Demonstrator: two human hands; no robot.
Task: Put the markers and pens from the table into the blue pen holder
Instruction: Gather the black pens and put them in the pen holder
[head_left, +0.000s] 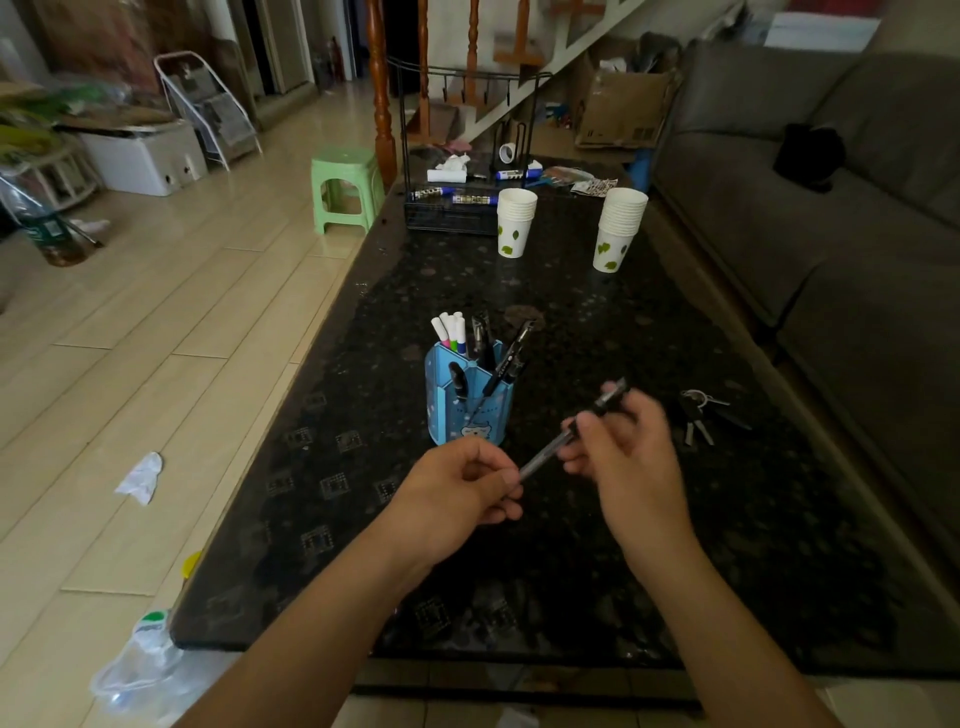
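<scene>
The blue pen holder (470, 395) stands upright in the middle of the dark table (363, 426). Several white markers (450, 330) with coloured bands and several black pens (506, 358) stick out of it. Just in front of the holder I hold a black pen (545, 457) slanted in the air with both hands. My left hand (462, 488) pinches its lower end. My right hand (623, 447) grips its upper part, and the cap end pokes out above my fingers.
A bunch of keys (696, 415) lies right of my right hand. Two stacks of paper cups (514, 221) (618, 228) stand farther back. A black wire rack (452, 208) with markers sits at the far end. A grey sofa (831, 218) runs along the right.
</scene>
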